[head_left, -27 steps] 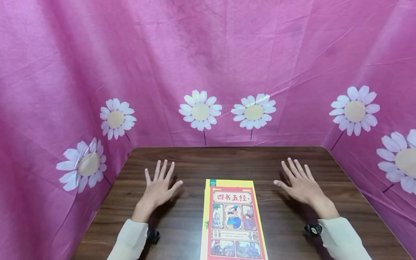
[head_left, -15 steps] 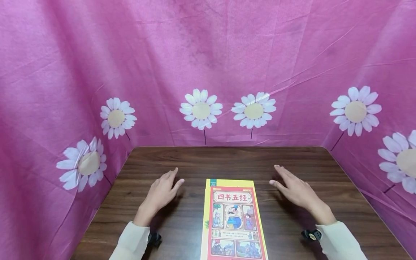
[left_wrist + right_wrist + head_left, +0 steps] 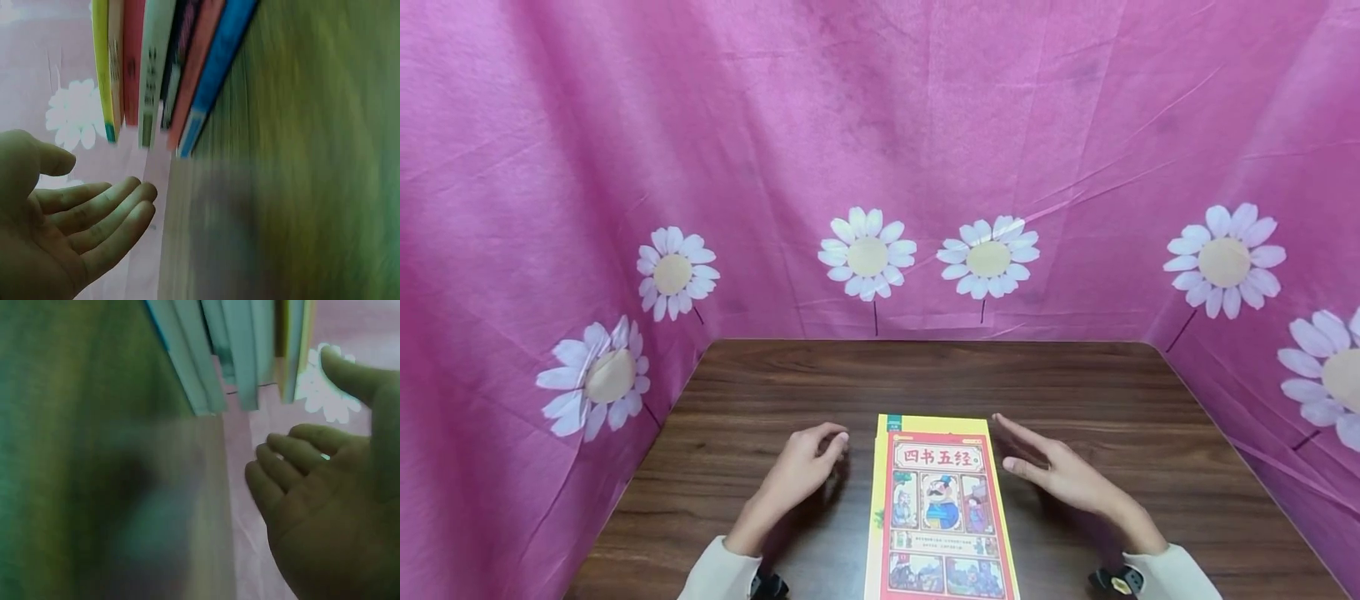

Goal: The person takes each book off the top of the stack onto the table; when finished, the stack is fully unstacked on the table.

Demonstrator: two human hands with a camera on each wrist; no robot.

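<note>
A stack of several books lies at the near middle of the table. Its top shows a red illustrated cover (image 3: 942, 533) with Chinese characters, and a yellow border (image 3: 934, 423) sticks out past it. Left of the stack, with a gap between, is my left hand (image 3: 799, 468), its fingers loosely bent and holding nothing. On the other side my right hand (image 3: 1063, 475) has its fingers extended towards the books, also holding nothing. The left wrist view shows spines in several colours, with a blue book (image 3: 219, 69) nearest the table. Pale page edges (image 3: 240, 356) face my right palm.
The dark wooden table (image 3: 940, 375) reaches back to a pink curtain (image 3: 880, 125) printed with white daisies. That curtain hangs along the back and both sides. A black strap (image 3: 1118, 581) sits at my right wrist.
Both hands have moved inward and nearer to me, closing in on the stack from either side. Their spread fingers have come together, and the left ones have bent. The books have stayed in place.
</note>
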